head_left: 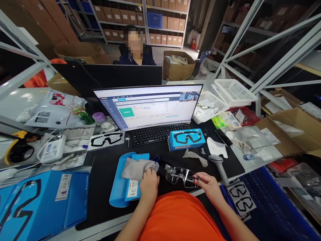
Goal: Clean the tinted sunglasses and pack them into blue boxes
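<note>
My left hand [149, 182] is closed on a grey cloth [137, 167] that lies over a blue glasses case [122, 187] on the black desk mat [105, 180]. My right hand [209, 184] pinches the right end of a pair of clear-lens glasses [181, 175], held just above the mat between both hands. A blue glasses box [186, 138] stands behind them, near the black keyboard [156, 134].
A monitor [150, 105] faces me, with a person seated behind it. White baskets [234, 90] and loose packets lie at the right, a barcode scanner [217, 162] near my right hand. Large blue boxes [42, 201] lie at the left front. Metal frame bars rise on both sides.
</note>
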Motion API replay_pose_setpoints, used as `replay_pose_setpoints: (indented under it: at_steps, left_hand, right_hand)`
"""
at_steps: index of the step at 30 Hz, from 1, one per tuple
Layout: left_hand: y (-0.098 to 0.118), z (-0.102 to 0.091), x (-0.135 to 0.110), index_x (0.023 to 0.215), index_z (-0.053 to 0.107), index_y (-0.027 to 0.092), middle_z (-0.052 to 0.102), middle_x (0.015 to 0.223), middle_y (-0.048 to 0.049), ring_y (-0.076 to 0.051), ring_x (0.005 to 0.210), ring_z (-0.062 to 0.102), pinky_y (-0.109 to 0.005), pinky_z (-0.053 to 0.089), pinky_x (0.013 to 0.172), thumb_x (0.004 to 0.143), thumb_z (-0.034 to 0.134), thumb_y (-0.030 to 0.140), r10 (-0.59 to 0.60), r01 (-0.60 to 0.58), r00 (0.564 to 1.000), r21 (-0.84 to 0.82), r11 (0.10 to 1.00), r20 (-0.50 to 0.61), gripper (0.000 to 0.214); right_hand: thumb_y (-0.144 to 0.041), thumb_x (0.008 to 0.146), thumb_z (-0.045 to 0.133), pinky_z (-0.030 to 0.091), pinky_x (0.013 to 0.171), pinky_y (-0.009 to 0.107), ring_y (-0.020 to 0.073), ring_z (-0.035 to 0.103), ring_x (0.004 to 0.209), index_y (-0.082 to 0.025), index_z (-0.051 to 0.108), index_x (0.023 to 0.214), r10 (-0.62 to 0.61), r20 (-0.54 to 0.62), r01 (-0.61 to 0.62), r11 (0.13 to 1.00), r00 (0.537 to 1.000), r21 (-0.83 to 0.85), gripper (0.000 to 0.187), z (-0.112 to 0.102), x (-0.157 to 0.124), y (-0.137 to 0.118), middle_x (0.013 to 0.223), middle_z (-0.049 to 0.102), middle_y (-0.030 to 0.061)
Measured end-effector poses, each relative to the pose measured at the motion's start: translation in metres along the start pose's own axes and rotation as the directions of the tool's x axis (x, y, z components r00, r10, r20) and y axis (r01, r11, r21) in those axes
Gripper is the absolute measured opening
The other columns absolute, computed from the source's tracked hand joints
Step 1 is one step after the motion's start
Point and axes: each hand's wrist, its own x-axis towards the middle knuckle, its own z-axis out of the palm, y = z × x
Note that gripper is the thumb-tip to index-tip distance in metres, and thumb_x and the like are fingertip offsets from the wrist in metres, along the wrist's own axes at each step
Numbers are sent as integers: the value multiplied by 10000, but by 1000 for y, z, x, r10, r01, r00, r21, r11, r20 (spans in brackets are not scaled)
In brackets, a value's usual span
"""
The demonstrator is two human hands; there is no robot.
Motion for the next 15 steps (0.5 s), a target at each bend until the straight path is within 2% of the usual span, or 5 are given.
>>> replay_pose_setpoints:
  at_steps: [4,8,10,15]
  left_hand:
    - [3,-3,3,1066,634,117,586,1039,-144,-281,926,613,-339,499,654,965,487,339,-6,6,1000,2,1000,-13,284]
    - [6,-2,7,1026,646,138,600,1012,-121,-267,935,626,-301,493,634,907,576,213,11,-11,1000,-16,1000,-8,157]
    - [4,0,8,982,658,133,609,998,-125,-264,904,635,-285,473,587,890,569,146,-3,3,1000,-29,1000,-3,129]
    - [-11,5,10,838,681,165,635,940,-84,-210,799,639,-249,402,533,904,483,85,-19,18,1000,-91,996,-11,223]
  right_hand:
    - [-477,643,859,567,607,281,184,652,669,-193,830,788,19,66,-18,1000,998,-10,321,2,1,0,821,728,75]
    - [-446,635,871,569,615,286,189,657,682,-199,833,793,8,37,-9,1000,999,29,296,0,2,-2,832,732,76]
    - [-422,626,880,584,646,304,208,674,719,-203,834,795,19,18,-20,999,1000,48,280,-2,2,-4,848,736,80]
    - [-398,586,898,595,654,314,219,678,737,-204,832,756,34,-29,-32,996,999,82,267,-3,-2,-8,834,731,77]
